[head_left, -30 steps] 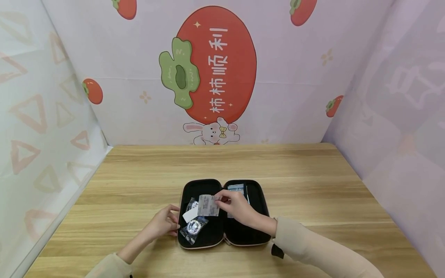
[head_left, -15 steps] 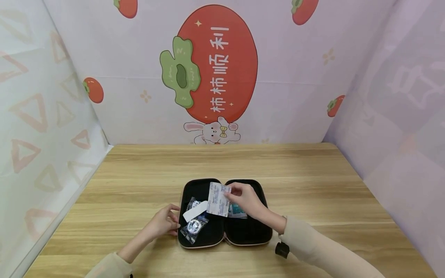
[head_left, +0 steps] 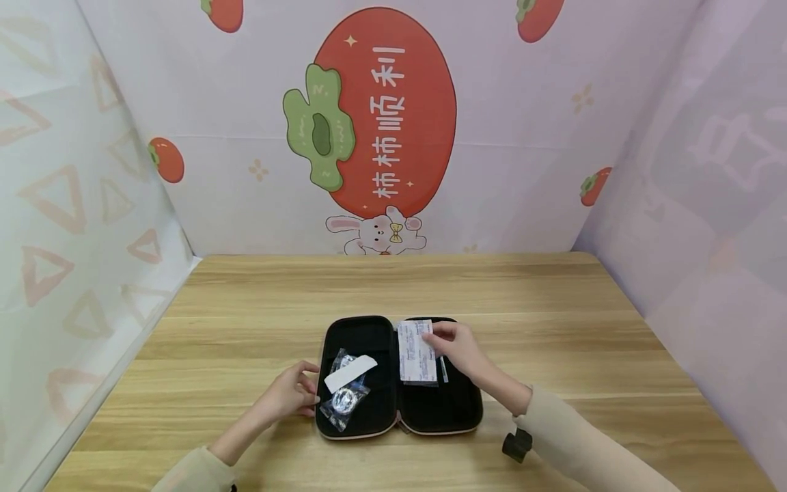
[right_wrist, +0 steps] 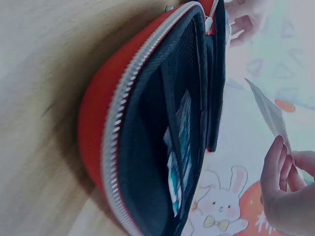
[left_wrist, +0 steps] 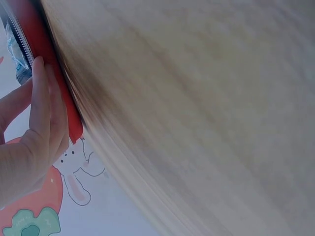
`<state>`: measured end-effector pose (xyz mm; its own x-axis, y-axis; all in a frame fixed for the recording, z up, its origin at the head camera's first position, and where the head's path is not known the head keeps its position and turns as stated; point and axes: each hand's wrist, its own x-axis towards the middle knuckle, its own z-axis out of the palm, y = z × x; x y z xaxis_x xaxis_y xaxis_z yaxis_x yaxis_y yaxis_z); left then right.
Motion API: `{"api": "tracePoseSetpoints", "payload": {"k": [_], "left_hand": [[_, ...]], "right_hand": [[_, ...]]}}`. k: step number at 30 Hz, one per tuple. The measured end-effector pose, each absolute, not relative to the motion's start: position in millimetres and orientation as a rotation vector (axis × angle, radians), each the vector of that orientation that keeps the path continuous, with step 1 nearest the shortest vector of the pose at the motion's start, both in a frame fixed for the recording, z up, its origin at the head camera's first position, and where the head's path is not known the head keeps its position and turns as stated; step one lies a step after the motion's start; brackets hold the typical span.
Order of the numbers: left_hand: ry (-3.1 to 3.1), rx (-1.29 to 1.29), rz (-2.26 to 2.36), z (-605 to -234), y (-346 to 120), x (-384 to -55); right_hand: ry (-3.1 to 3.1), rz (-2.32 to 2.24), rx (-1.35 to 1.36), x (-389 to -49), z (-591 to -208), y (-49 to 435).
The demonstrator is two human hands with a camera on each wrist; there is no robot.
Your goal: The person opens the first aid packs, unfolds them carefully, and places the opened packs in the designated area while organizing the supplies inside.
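A zip case [head_left: 353, 430] with a black lining and red outside lies unfolded on the table. My left hand [head_left: 289, 391] holds its left edge; the left wrist view shows the fingers [left_wrist: 42, 98] along the red side. My right hand [head_left: 458, 350] pinches a flat, white printed sachet [head_left: 417, 355] over the case's right half. In the right wrist view the sachet [right_wrist: 268, 108] is tilted and apart from the case. Clear packets with silvery round contents [head_left: 344, 402] and a white strip [head_left: 350, 374] lie in the left half.
Blue-and-white packets [right_wrist: 182, 152] sit behind a strap in the case's right half. A thin white item [head_left: 444, 370] shows beside the sachet. Wooden table [head_left: 246, 294] surrounds the case, with printed cloth walls [head_left: 504, 184] at the back and sides.
My right hand has carried the sachet rightward from the case's left half to over the right half, uncovering the white strip. The left hand stays at the case's edge.
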<state>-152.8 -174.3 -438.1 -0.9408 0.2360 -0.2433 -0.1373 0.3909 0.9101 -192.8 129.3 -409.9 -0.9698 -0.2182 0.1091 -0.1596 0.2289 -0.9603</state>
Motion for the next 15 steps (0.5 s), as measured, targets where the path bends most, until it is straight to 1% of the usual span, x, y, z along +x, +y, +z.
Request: {"api": "tracePoseSetpoints", "payload": {"k": [6,10,15], "left_hand": [[2.321,0.085,1.566,-439.2,-175.1,-152.5],[2.318,0.092,1.573,-440.2,-175.5,-152.5],[2.313,0.103,1.583,-440.6,-175.9,-152.8]], "right_hand": [[2.437,-1.779,-0.083,-193.8,-411.0,138.2],[2.424,-1.765,0.012,-191.7,-409.6,146.9],[2.42,-1.763,0.052,-191.0,-411.9,161.4]]}}
